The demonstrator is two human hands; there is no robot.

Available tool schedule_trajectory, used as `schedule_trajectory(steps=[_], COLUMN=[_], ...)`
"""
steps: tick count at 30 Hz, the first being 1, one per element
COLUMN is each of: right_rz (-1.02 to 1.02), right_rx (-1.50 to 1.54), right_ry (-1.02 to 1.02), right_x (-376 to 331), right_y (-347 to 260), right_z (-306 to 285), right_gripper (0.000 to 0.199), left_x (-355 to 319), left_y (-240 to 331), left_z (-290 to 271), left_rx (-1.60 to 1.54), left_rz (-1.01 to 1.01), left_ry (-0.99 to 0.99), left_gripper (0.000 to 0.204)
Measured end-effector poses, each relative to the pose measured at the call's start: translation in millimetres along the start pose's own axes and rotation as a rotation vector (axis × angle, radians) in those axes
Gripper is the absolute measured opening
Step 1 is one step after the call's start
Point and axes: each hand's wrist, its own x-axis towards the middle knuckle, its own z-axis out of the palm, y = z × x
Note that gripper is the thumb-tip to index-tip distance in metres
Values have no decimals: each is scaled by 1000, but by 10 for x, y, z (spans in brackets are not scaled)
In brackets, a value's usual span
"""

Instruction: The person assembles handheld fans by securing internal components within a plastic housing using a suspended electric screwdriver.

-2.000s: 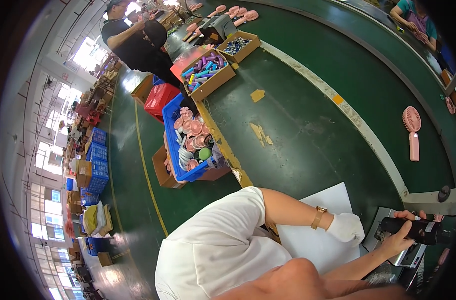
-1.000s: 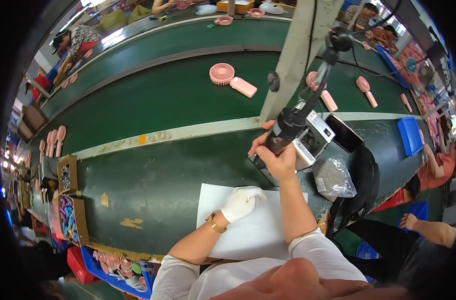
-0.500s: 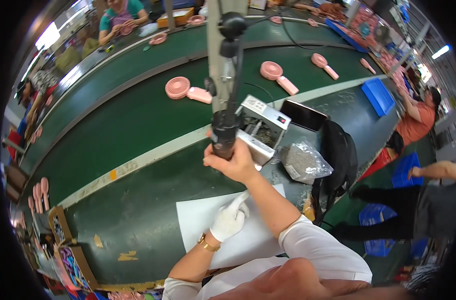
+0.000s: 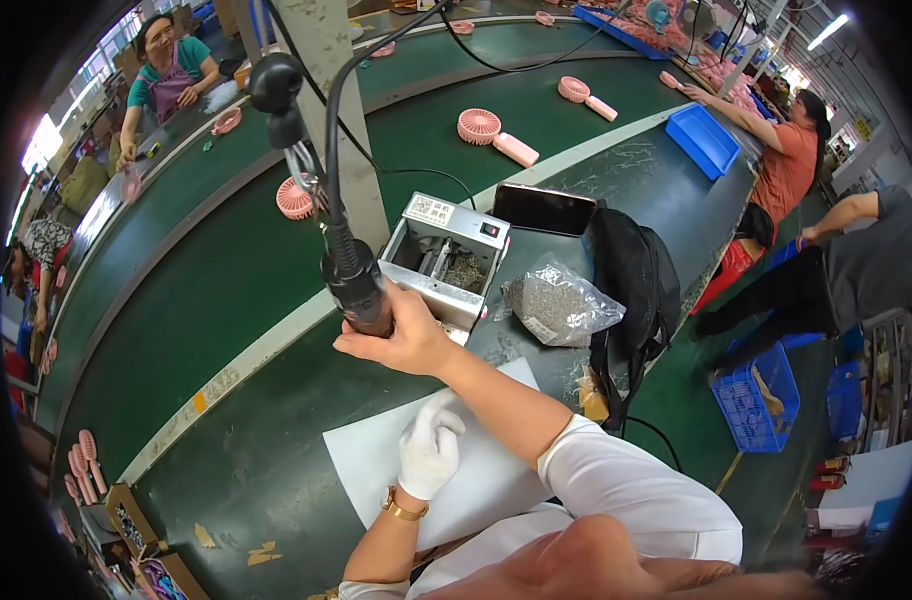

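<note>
Right hand (image 4: 401, 335) grips hanging screwdriver (image 4: 356, 285); gloved left hand (image 4: 428, 448) on white sheet (image 4: 376, 460)

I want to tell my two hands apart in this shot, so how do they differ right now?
The left hand wears a white glove and rests on the white paper sheet; the right hand is bare. The left hand holds nothing, while the right hand grips the black hanging electric screwdriver. The left hand lies low and near the body; the right hand reaches farther out. Both are over the green workbench.
</note>
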Motion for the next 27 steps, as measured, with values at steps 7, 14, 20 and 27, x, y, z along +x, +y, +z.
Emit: schedule_trajectory(steps=[7, 14, 20, 27], right_rz=[-10, -25, 25, 108], right_rx=[-15, 20, 21, 122], right_ry=[-33, -36, -30, -101], right_x=[-4, -7, -20, -30], right_y=[36, 21, -11, 197], right_z=[-15, 13, 12, 6], right_gripper=[48, 48, 44, 52], left_x=[-27, -60, -44, -19], left_y=[-43, -28, -83, -120], left_z=[15, 125, 141, 89], left_rx=[2, 34, 162, -86], left_rz=[70, 103, 150, 106], left_ry=[-66, -515, -681, -371], left_gripper=[35, 25, 24, 26])
